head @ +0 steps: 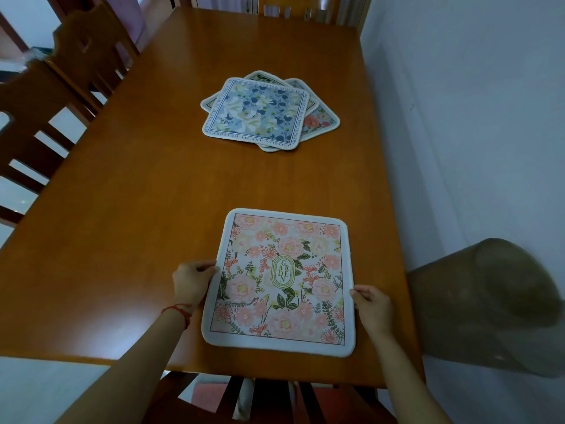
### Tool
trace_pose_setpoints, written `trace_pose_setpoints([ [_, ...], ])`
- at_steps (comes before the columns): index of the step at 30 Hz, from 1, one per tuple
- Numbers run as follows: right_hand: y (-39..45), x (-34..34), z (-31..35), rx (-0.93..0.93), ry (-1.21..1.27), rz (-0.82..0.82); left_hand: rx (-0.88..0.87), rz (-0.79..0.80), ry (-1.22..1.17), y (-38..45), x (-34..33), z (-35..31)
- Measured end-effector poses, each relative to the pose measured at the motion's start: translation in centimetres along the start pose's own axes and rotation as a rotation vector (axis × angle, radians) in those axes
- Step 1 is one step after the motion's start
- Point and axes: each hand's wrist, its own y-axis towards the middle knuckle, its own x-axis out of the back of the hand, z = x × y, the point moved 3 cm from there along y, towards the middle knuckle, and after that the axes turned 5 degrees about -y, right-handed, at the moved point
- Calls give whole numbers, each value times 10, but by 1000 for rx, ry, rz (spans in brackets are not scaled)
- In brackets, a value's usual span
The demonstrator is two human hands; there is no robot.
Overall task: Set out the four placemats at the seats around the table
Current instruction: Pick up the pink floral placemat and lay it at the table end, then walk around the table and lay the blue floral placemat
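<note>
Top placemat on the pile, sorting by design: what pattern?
Blue and white flowers inside a lettered border, on the top placemat, head view.

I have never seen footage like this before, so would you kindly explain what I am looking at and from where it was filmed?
There is no machine here: a person wears a camera on the head, looking down at their own bare hands. On the wooden table lies a pink floral placemat at the near seat. The left hand and right hand grip its side edges. Farther away sits a fanned pile of placemats, a blue floral one on top. Chairs stand along the left side.
</note>
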Motion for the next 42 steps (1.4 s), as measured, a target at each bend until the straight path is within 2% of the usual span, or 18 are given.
trace_pose_setpoints([
  [7, -11, 6, 10, 53, -156, 25, -113, 35, 104, -17, 2, -5],
  [16, -41, 6, 42, 360, -474, 167, -233, 239, 343, -61, 14, -8],
  [20, -61, -5, 60, 533, -534, 236, -323, 167, 489, -86, 27, -10],
  [26, -88, -27, 94, 694, -525, 305, -269, 42, 473, -108, 59, -1],
  [35, -132, -69, 144, 852, -561, 369, -326, -196, 438, -129, 130, 20],
  [42, -204, -140, 185, 923, -577, 455, -194, -240, 488, -139, 215, 73],
])
